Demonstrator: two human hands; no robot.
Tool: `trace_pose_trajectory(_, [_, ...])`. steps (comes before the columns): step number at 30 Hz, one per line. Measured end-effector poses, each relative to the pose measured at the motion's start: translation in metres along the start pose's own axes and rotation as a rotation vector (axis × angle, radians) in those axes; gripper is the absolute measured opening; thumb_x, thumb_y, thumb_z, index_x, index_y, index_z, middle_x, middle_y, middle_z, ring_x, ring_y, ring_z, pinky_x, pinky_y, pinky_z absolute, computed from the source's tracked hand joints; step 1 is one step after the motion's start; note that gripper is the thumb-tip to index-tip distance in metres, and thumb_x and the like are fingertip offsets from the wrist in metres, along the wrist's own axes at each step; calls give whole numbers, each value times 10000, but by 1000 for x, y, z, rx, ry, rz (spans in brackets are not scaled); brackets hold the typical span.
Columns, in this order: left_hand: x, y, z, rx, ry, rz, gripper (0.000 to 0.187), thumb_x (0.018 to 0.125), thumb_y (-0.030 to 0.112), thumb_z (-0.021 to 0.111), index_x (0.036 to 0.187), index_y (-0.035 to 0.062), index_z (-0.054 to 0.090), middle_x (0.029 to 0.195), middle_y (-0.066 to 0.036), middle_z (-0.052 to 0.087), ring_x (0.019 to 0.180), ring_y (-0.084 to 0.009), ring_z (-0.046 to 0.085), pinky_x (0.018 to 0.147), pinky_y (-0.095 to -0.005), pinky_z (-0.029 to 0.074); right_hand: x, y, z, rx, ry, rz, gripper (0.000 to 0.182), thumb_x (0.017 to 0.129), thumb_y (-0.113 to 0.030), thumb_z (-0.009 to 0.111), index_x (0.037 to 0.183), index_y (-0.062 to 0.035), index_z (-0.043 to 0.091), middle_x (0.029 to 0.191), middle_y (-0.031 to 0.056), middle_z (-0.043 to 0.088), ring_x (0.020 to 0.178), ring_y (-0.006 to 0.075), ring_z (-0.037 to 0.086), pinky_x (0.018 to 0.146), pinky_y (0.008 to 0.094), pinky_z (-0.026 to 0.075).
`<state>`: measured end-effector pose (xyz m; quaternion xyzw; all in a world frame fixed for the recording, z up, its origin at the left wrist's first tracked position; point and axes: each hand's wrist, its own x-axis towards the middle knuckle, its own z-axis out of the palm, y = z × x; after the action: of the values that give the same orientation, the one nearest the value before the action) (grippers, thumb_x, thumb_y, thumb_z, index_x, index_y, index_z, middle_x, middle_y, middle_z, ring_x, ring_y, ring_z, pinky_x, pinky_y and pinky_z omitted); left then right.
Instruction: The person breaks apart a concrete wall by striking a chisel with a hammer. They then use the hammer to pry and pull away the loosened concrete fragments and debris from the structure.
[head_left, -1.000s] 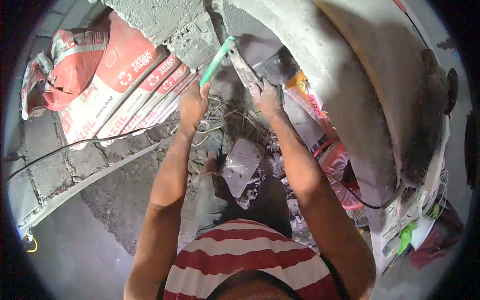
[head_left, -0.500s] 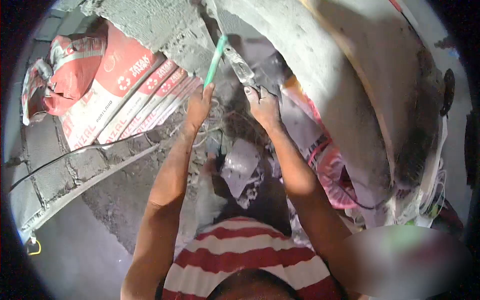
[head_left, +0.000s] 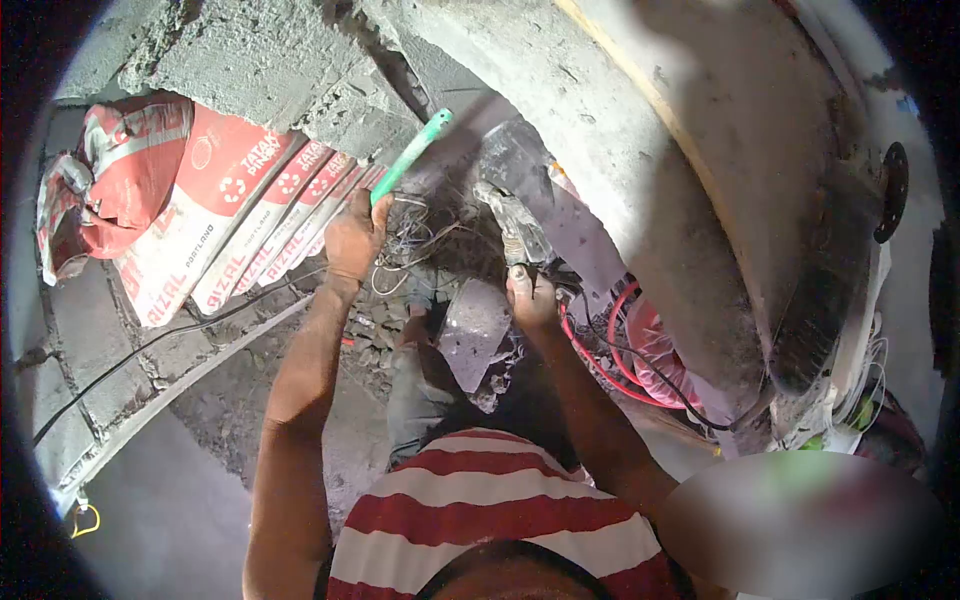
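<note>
My left hand (head_left: 354, 238) is closed round the lower end of a green bar-like tool (head_left: 412, 156), which slants up and to the right below the rough concrete edge. My right hand (head_left: 532, 297) grips the handle of a grey, mortar-smeared tool (head_left: 514, 222), likely a trowel, pointing up and to the left. The two hands are apart, with loose wires (head_left: 410, 240) between them. Below the wires a pointed grey piece (head_left: 474, 332) lies in front of my legs.
Red and white cement bags (head_left: 215, 205) lean at the left on a block ledge (head_left: 100, 345), crossed by a black cable. A curved concrete wall (head_left: 640, 170) fills the right. Red hose (head_left: 612, 345) and rubble (head_left: 375, 335) lie low down.
My right hand and its tool have moved down, nearer to my body. My left hand has shifted left and slightly down, and the green tool tilts further right. The view has shifted a little.
</note>
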<state>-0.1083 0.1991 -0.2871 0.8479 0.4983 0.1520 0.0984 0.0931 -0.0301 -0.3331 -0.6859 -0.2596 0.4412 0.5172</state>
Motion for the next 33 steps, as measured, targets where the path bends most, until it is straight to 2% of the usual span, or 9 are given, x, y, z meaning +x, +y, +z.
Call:
trace_pose_trajectory(10, [10, 16, -32, 173, -84, -24, 401, 959, 436, 514, 874, 45, 531, 623, -217, 608, 558, -410, 613, 476, -499, 467, 45, -36, 3, -57, -6, -249, 444, 960, -452, 533, 795, -40, 525, 641, -17, 475, 538, 98, 456, 488, 261, 361])
trace_pose_trajectory(19, [12, -6, -21, 302, -32, 56, 400, 950, 449, 524, 877, 56, 543, 626, -173, 613, 530, -358, 623, 436, -449, 477, 47, -15, 10, 170, -60, -100, 453, 940, -515, 517, 863, -69, 548, 669, 0, 492, 539, 107, 465, 466, 253, 341])
trace_pose_trajectory(21, [11, -9, -18, 326, -6, 78, 398, 948, 450, 527, 875, 58, 545, 627, -170, 615, 528, -354, 623, 433, -449, 476, 53, 28, 12, -370, 103, -349, 418, 945, -459, 504, 932, -50, 590, 647, 13, 493, 533, 120, 479, 476, 262, 355])
trace_pose_trajectory(22, [13, -10, -15, 344, -1, 78, 397, 948, 449, 528, 872, 60, 546, 613, -169, 611, 519, -354, 620, 430, -450, 475, 55, -24, 19, -399, 98, -769, 374, 868, -173, 599, 1177, 37, 582, 1101, 231, 616, 1042, 340, 590, 871, 435, 474])
trace_pose_trajectory(25, [14, -11, -12, 330, 18, 69, 395, 949, 450, 527, 865, 64, 547, 580, -165, 598, 496, -352, 612, 418, -449, 469, 120, 55, 54, -874, 53, -677, 372, 872, -294, 593, 1073, 16, 631, 1152, 269, 602, 1070, 396, 575, 864, 421, 475])
trace_pose_trajectory(27, [10, -7, -11, 296, 30, 89, 395, 950, 450, 526, 860, 66, 547, 561, -162, 589, 482, -350, 607, 409, -447, 465, 136, 12, 67, -320, 68, -236, 376, 863, -330, 596, 1021, 8, 642, 1106, 277, 609, 1039, 399, 581, 864, 421, 469])
trace_pose_trajectory(29, [9, -5, -9, 324, 104, 94, 399, 951, 453, 524, 870, 63, 545, 542, -162, 579, 465, -352, 598, 397, -445, 459, 119, -12, 60, -386, 91, -284, 380, 857, -313, 610, 1062, 6, 638, 1094, 269, 620, 1021, 400, 588, 866, 436, 461])
trace_pose_trajectory(32, [11, -8, -2, 330, 59, 71, 399, 953, 454, 521, 868, 64, 533, 560, -155, 588, 458, -342, 599, 386, -434, 455, 89, 20, 49, -669, 213, -851, 291, 926, -231, 549, 1090, -3, 628, 1110, 238, 621, 1040, 406, 583, 921, 444, 452])
trace_pose_trajectory(33, [7, -9, -1, 365, 28, 49, 397, 956, 450, 517, 864, 65, 528, 565, -152, 590, 456, -339, 600, 384, -429, 456, 79, 27, 51, 166, -5, -474, 268, 907, -186, 552, 1091, -11, 636, 1124, 204, 620, 1037, 375, 594, 956, 454, 444])
